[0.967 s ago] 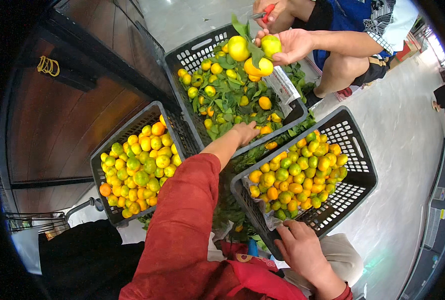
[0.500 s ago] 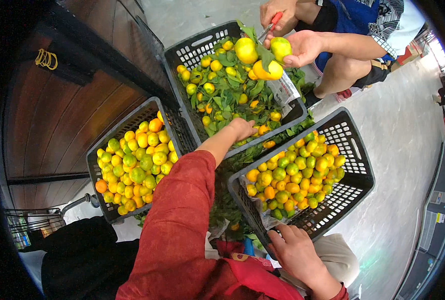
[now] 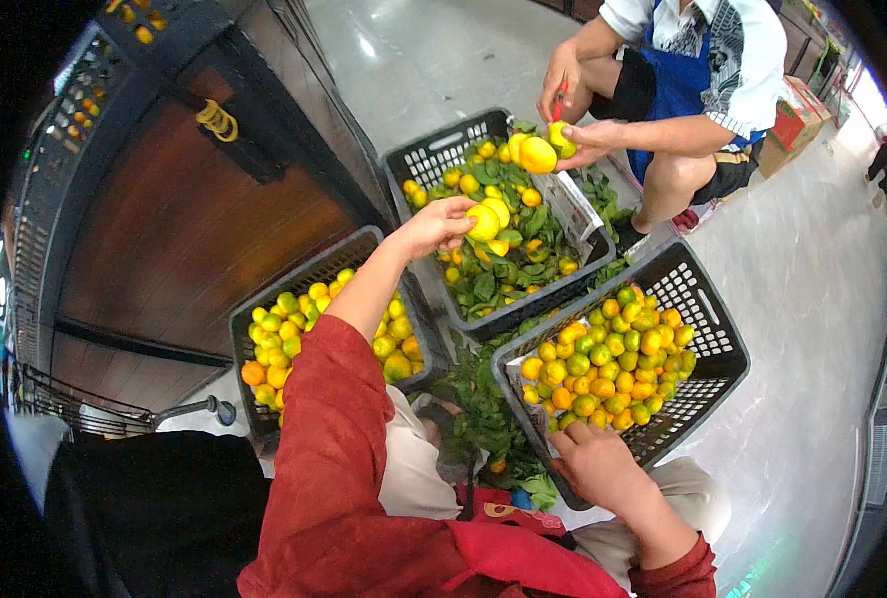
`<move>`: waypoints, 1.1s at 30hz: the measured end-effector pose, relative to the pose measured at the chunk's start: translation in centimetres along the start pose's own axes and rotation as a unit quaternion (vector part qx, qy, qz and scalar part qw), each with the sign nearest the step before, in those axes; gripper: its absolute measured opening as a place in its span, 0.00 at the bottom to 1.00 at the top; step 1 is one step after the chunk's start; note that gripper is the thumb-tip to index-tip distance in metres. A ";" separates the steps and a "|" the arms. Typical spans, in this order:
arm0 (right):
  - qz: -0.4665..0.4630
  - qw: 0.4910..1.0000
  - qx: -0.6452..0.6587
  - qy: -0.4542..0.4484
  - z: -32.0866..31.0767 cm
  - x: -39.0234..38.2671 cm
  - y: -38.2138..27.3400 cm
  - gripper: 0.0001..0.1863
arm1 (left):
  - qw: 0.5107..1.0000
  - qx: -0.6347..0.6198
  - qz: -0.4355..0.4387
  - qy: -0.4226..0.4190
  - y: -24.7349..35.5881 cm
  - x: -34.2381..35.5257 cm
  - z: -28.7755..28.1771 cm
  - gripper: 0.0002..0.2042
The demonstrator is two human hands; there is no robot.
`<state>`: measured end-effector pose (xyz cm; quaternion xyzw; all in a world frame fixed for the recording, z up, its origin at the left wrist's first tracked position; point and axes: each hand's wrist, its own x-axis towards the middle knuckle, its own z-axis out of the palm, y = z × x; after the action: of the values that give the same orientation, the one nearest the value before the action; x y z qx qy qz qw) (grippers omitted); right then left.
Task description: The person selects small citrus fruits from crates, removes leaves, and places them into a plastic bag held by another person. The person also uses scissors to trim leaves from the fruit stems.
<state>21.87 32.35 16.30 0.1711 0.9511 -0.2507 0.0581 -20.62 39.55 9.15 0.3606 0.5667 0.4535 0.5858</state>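
My left hand [image 3: 435, 227] is raised over the far crate [image 3: 483, 327], its fingers closed around a small cluster of yellow mandarins [image 3: 483, 221]. Below it, that black crate holds mandarins still among green leaves [image 3: 538, 274]. My right hand [image 3: 605, 466] bends its fingers over the near edge of the right crate [image 3: 722, 369], beside a heap of loose yellow-green mandarins [image 3: 618, 364]. Across from me, a co-worker's hand [image 3: 591, 145] holds several mandarins [image 3: 538, 154], and the other grips red-handled clippers [image 3: 560, 100].
Left of my forearm stands another black crate [image 3: 239, 349] full of leafless mandarins. Cut leaves [image 3: 483, 419] lie on the floor between the crates. A dark wooden panel [image 3: 144, 259] borders the left side. A cardboard box [image 3: 794, 125] stands behind the co-worker.
My left hand has lifted out of the leafy crate, up and to the left, with mandarins in it. The co-worker's hands have shifted in view. My right hand stays at the crate edge.
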 end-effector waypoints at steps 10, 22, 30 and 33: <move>0.106 0.634 0.766 0.006 0.2 2.0 -0.1 0.29 | 0.978 0.058 0.197 -0.025 8.3 -16.5 13.6 0.22; -0.021 0.411 0.879 0.242 -2.1 1.8 -1.1 0.24 | 0.976 0.042 0.207 -0.057 1.0 -19.9 22.9 0.21; -0.056 0.643 0.708 0.287 -0.9 2.0 -1.3 0.28 | 0.960 -0.274 -0.005 -0.056 -0.3 -18.5 25.0 0.22; -0.063 0.657 0.704 0.263 -1.5 2.1 -1.6 0.26 | 0.957 -0.285 0.014 -0.054 -0.3 -18.4 24.7 0.22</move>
<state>19.27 32.42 17.87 0.1587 0.4740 -0.7931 -0.3481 4.92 24.42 17.47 0.2107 0.3766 0.5838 0.6877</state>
